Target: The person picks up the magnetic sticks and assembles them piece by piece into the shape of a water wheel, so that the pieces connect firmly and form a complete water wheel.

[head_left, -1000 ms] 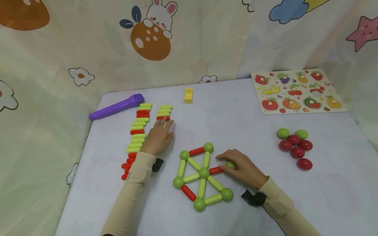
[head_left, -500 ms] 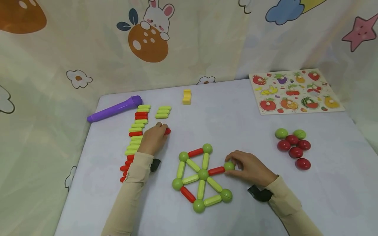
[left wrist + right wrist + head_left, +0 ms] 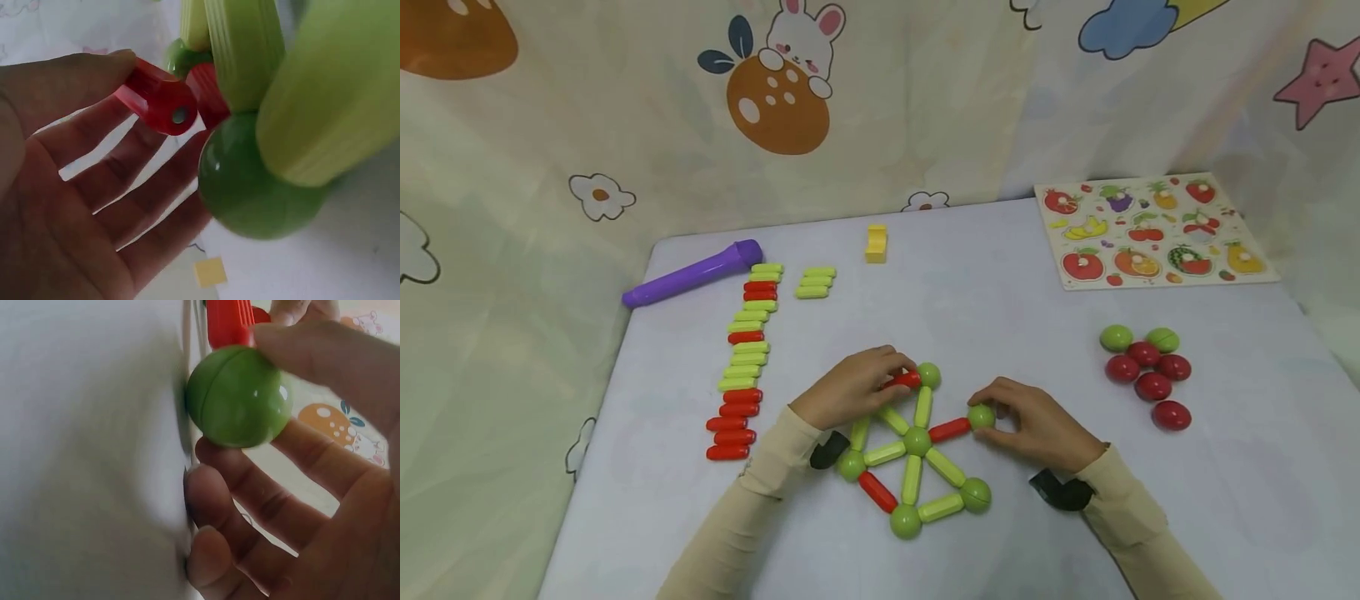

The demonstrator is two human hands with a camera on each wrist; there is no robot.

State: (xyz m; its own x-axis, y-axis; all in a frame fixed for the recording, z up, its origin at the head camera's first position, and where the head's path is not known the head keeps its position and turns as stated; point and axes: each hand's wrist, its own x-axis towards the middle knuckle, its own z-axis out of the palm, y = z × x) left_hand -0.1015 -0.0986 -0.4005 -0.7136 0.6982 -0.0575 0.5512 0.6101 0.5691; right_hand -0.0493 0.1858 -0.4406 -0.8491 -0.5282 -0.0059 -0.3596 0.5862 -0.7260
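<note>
My left hand (image 3: 853, 385) pinches a red magnetic rod (image 3: 164, 103) between thumb and finger, its round silver tip showing in the left wrist view. It hovers by the upper left of a wheel-like frame of green and red rods joined by green balls, hiding one ball in the head view; that green ball (image 3: 250, 181) shows in the left wrist view. With my right hand (image 3: 1033, 423) I grip the green ball (image 3: 240, 397) at the outer end of a red rod (image 3: 950, 430). That rod runs to the green centre ball (image 3: 917, 441).
A column of green and red rods (image 3: 743, 372) lies left, with several green rods (image 3: 814, 282) beside it. Behind are a purple stick (image 3: 692, 275) and a yellow block (image 3: 876, 244). To the right are red and green egg-shaped pieces (image 3: 1153, 386) and a fruit puzzle board (image 3: 1157, 233).
My left hand took a red rod from the small group and carried it right and nearer to the frame. My right hand shifted slightly and now grips the outer green ball.
</note>
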